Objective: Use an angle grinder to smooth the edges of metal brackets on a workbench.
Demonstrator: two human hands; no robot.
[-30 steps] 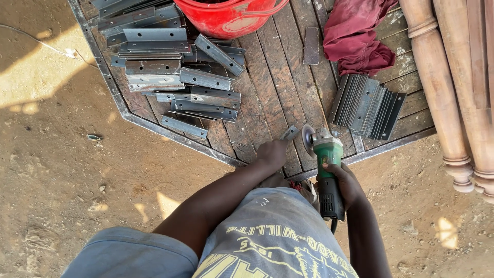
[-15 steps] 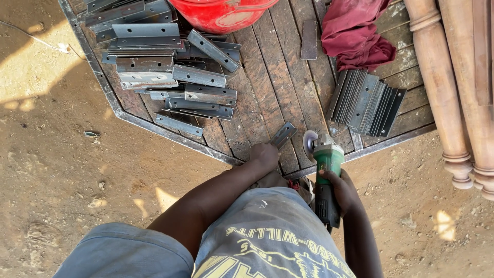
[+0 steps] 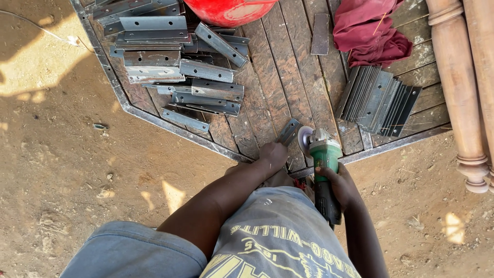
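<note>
We see the left hand (image 3: pixel 272 154) pressing a metal strip (image 3: pixel 288 132) on the wooden platform (image 3: pixel 267 77), the right hand (image 3: pixel 342 186) gripping a green angle grinder (image 3: pixel 324 159) beside it

There are no packages, labels, signs or screens here. The only lettering is the yellow print on the person's grey shirt (image 3: pixel 278 242), at the bottom of the view.
</note>
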